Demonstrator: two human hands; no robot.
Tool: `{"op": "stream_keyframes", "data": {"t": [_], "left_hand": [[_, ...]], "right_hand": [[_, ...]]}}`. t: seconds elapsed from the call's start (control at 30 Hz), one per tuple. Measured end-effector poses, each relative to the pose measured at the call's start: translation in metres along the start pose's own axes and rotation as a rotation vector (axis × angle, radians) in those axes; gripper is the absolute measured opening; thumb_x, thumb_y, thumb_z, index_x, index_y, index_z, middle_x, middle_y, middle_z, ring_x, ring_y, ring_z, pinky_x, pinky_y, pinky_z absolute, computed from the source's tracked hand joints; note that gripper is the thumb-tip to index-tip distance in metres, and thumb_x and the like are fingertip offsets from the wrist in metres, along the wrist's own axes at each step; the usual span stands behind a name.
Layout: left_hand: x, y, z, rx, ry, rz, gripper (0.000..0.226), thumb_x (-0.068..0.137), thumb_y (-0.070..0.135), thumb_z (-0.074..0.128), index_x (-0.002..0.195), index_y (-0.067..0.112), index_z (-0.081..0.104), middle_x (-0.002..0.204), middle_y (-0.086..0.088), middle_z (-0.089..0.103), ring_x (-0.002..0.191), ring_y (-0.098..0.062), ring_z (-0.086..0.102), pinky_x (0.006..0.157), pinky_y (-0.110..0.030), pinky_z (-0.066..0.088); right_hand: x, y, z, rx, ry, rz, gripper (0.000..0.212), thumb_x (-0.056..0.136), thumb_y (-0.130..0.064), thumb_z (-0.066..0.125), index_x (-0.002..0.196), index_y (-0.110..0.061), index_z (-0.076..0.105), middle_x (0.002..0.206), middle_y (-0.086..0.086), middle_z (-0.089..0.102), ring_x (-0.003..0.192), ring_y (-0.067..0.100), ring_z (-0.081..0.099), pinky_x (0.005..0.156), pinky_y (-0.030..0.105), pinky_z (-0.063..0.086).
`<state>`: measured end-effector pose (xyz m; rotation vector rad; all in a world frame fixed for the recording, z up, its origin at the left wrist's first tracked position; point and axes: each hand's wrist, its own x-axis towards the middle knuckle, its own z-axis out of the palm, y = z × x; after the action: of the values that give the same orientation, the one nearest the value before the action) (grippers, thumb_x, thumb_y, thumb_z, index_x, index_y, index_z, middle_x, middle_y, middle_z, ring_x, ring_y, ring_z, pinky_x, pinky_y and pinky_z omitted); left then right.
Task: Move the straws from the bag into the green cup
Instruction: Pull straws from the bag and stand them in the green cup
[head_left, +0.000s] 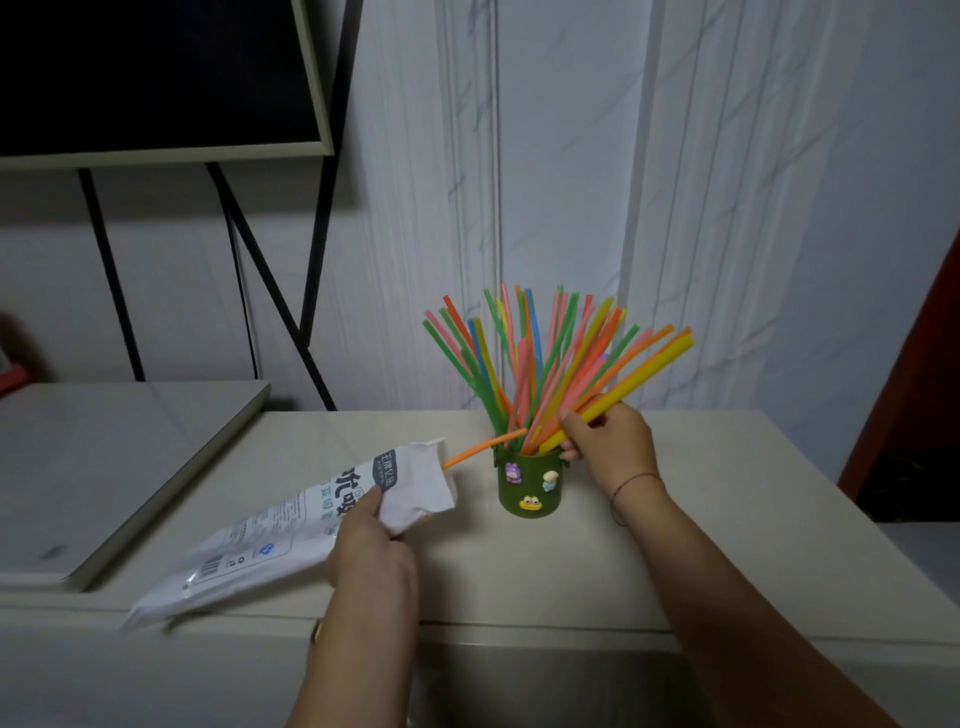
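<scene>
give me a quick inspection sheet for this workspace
surface: pale countertop, seam near the front edge
job's things: green cup upright, full of coloured straws; bag tilted, one orange straw poking from its mouth
clutter: grey slab at left
grippers: left hand grips the bag; right hand pinches a yellow straw beside the cup
cables: thin black cable hanging behind the stand
surroundings: dark screen on black stand, pale panelled wall

The bag (280, 540) bears large Chinese characters and a barcode.
</scene>
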<state>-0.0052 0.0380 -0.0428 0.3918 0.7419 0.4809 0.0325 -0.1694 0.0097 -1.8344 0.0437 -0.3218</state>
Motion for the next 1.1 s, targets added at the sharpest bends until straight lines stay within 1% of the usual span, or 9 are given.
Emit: {"op": "stream_keyframes", "data": {"t": [0.1, 0.27, 0.4, 0.57, 0.7, 0.83, 0.93, 1.03, 1.1], "left_hand": [[0.006, -0.003, -0.001, 0.024, 0.001, 0.005, 0.016, 0.084, -0.003, 0.06, 0.094, 0.009, 0.058, 0.132, -0.011, 0.06, 0.097, -0.02, 0.062, 0.089, -0.03, 0.05], [0.001, -0.007, 0.001, 0.024, 0.008, -0.003, 0.023, 0.084, -0.004, 0.06, 0.103, 0.008, 0.061, 0.131, -0.01, 0.06, 0.076, -0.013, 0.061, 0.088, -0.03, 0.05], [-0.002, -0.009, 0.003, 0.017, 0.037, 0.008, 0.044, 0.083, -0.006, 0.06, 0.126, 0.004, 0.056, 0.131, -0.012, 0.06, 0.082, -0.016, 0.062, 0.092, -0.033, 0.05], [-0.003, -0.009, 0.003, 0.015, 0.025, 0.01, 0.045, 0.082, -0.006, 0.061, 0.125, 0.004, 0.056, 0.129, -0.012, 0.062, 0.089, -0.02, 0.064, 0.09, -0.033, 0.051], [-0.005, -0.009, 0.004, 0.026, 0.008, -0.011, 0.017, 0.083, -0.004, 0.061, 0.091, 0.011, 0.058, 0.13, -0.012, 0.061, 0.085, -0.019, 0.064, 0.091, -0.034, 0.051], [-0.006, -0.008, 0.003, 0.028, 0.007, -0.022, 0.019, 0.084, -0.005, 0.061, 0.08, 0.012, 0.053, 0.131, -0.014, 0.06, 0.074, -0.016, 0.06, 0.085, -0.037, 0.054], [-0.007, -0.006, 0.0, 0.045, -0.009, -0.037, 0.015, 0.084, -0.005, 0.061, 0.089, 0.009, 0.057, 0.131, -0.014, 0.06, 0.086, -0.022, 0.063, 0.091, -0.036, 0.051], [-0.007, -0.006, -0.002, 0.072, -0.017, -0.014, 0.041, 0.083, -0.005, 0.062, 0.123, 0.001, 0.058, 0.131, -0.014, 0.06, 0.096, -0.024, 0.063, 0.094, -0.037, 0.05], [-0.008, -0.006, -0.003, 0.093, -0.02, 0.007, 0.048, 0.081, -0.005, 0.063, 0.128, 0.001, 0.056, 0.13, -0.014, 0.061, 0.1, -0.024, 0.062, 0.096, -0.039, 0.05]], "right_hand": [[0.0, 0.006, 0.01, -0.044, -0.026, 0.012, 0.022, 0.086, -0.021, 0.063, 0.082, 0.001, 0.068, 0.06, 0.005, 0.062, 0.049, 0.014, 0.06, 0.055, 0.023, 0.048], [-0.003, 0.011, 0.022, -0.152, -0.052, 0.017, 0.024, 0.079, -0.028, 0.07, 0.087, -0.006, 0.071, 0.077, 0.006, 0.065, 0.077, 0.022, 0.061, 0.062, 0.022, 0.04], [-0.003, 0.006, 0.016, -0.047, -0.055, 0.028, 0.022, 0.074, -0.023, 0.075, 0.091, -0.01, 0.07, 0.086, 0.006, 0.07, 0.084, 0.022, 0.063, 0.075, 0.028, 0.047], [-0.009, 0.003, -0.003, 0.082, 0.051, 0.019, 0.017, 0.08, -0.027, 0.069, 0.082, -0.01, 0.065, 0.068, 0.004, 0.063, 0.06, 0.015, 0.054, 0.064, 0.028, 0.044], [-0.013, 0.001, -0.003, 0.111, 0.078, -0.011, 0.017, 0.087, -0.019, 0.061, 0.071, -0.013, 0.059, 0.057, 0.004, 0.058, 0.048, 0.013, 0.051, 0.048, 0.022, 0.043], [-0.011, 0.007, 0.006, 0.063, 0.056, 0.016, 0.021, 0.085, -0.011, 0.058, 0.065, -0.014, 0.059, 0.055, 0.003, 0.058, 0.046, 0.015, 0.052, 0.053, 0.027, 0.045], [-0.011, 0.008, 0.008, 0.051, 0.02, 0.063, 0.015, 0.084, -0.011, 0.058, 0.07, -0.013, 0.061, 0.058, 0.005, 0.06, 0.046, 0.016, 0.052, 0.051, 0.026, 0.046], [-0.014, 0.007, 0.004, 0.052, -0.07, 0.173, 0.012, 0.087, -0.01, 0.055, 0.076, -0.008, 0.059, 0.058, 0.007, 0.058, 0.042, 0.014, 0.05, 0.041, 0.021, 0.043], [-0.02, 0.006, 0.001, 0.142, -0.178, 0.3, 0.015, 0.09, -0.007, 0.052, 0.077, -0.004, 0.057, 0.056, 0.009, 0.055, 0.037, 0.011, 0.05, 0.036, 0.017, 0.042]]}}
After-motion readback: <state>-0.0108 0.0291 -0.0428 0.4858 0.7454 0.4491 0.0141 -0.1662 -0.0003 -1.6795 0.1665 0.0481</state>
